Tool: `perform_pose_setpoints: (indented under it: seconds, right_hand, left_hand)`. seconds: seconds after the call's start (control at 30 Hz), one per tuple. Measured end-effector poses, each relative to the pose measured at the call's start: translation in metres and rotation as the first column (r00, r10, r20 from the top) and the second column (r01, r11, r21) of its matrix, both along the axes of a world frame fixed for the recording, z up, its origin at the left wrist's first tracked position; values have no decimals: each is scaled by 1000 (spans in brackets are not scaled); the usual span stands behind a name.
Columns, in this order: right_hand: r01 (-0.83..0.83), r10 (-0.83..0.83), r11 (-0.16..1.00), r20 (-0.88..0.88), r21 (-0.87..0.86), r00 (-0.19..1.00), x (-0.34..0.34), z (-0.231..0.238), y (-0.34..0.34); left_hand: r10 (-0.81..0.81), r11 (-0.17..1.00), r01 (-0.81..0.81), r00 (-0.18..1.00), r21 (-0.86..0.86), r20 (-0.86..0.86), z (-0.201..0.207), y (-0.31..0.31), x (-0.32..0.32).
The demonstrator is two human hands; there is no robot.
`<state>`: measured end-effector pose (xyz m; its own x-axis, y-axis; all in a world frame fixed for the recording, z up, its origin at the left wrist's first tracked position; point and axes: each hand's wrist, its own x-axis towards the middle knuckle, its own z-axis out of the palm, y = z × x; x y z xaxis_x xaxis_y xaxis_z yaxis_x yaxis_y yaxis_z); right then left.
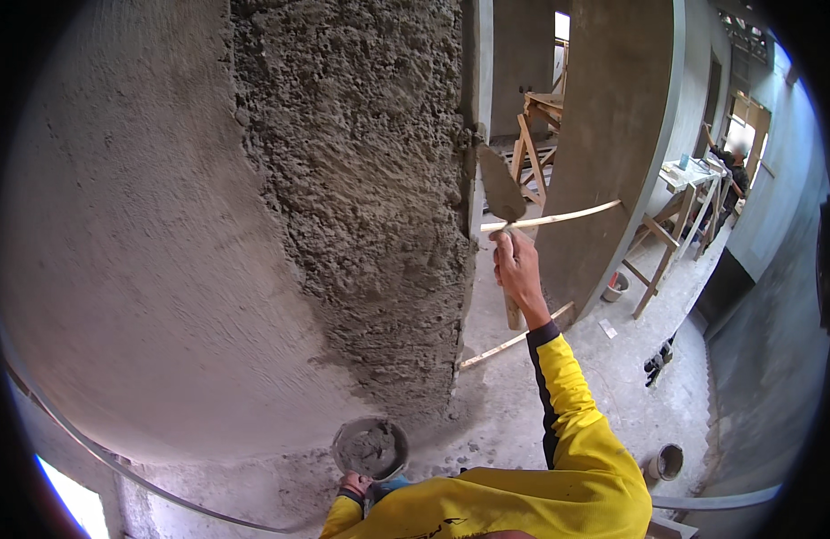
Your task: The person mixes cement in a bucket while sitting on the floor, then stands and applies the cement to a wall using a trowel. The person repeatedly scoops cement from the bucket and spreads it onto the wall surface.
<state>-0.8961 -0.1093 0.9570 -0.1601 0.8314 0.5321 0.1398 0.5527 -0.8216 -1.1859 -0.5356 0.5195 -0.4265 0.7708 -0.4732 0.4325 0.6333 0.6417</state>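
Note:
My right hand [520,267] is wrapped round the handle of a pointed trowel [500,186], its blade raised beside the vertical edge of the wall. Grey smears coat the blade. Rough, dark wet mortar [361,162] covers a broad strip of the wall up to that edge. Low in front of me is a round dark bucket [341,442] with grey mortar [370,449] inside. My left hand [355,484] grips the near rim of the bucket; part of its fingers is hidden.
Smoother, paler plaster [145,225] lies left of the wet strip. Two thin wooden strips [577,214] cross the doorway on the right. Beyond stand wooden trestles [671,234], a small bucket [616,287] and a person [731,175]. Another bucket [668,462] sits at lower right.

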Motion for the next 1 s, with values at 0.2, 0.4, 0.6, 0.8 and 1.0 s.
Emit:
perform_pose_setpoints:
  seconds: [0.2, 0.4, 0.6, 0.8, 1.0]
  right_hand:
    - [-569, 494, 792, -317, -220, 810, -9, -15, 48]
    - [-310, 279, 925, -162, -220, 946, 6, -46, 62]
    - [62, -69, 996, 121, 63, 990, 12, -73, 55]
    - [319, -358, 928, 219, 194, 907, 1, -99, 18]
    - [316, -360, 933, 393, 173, 846, -8, -171, -98]
  left_hand:
    - [19, 998, -23, 996, 53, 84, 26, 3, 8]
    - [-221, 975, 217, 944, -41, -245, 31, 1, 11]
    - [-116, 992, 118, 992, 33, -43, 4, 5, 3]
    - [158, 954, -242, 909, 179, 387, -40, -1, -11]
    - [-176, 983, 177, 984, -44, 28, -19, 12, 0]
